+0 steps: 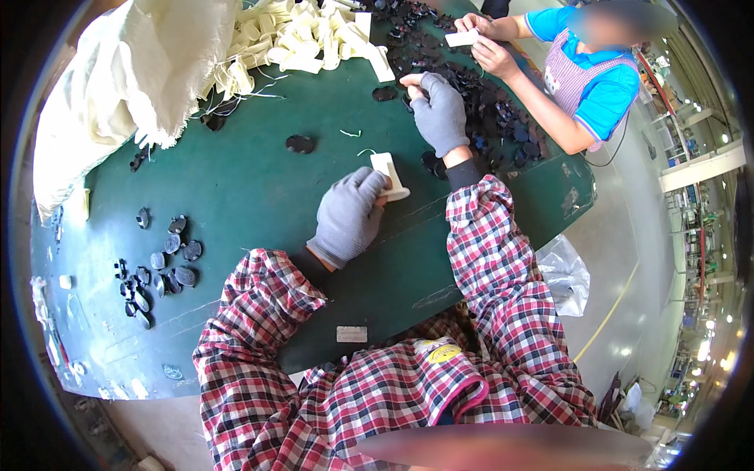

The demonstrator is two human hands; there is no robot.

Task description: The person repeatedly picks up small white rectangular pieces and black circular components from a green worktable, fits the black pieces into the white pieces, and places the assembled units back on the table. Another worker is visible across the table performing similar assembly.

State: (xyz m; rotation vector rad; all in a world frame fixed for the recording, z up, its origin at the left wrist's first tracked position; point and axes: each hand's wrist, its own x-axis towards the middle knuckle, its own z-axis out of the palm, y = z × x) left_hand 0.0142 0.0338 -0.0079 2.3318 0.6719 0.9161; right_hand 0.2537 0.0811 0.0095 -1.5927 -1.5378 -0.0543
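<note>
My left hand [349, 216], in a grey glove with bare fingertips, is closed on a cream plastic part [384, 166]. The part is flat and upright at one end, with a wider lip near my fingers, and a thin thread lies by its far end. Farther right, my right hand [440, 114], gloved the same way, is over the near edge of a heap of black oval parts [499, 118]. Its index finger and thumb point left and stand apart, with nothing visible between them. One black oval part [385, 93] lies just left of those fingertips.
Many cream parts [302, 35] are piled at the far side beside a white woven sack [118, 94]. Loose black pieces [173, 243] lie at left on the green table [259, 196]. Across the right corner, a co-worker's hands [487, 47] hold a cream part.
</note>
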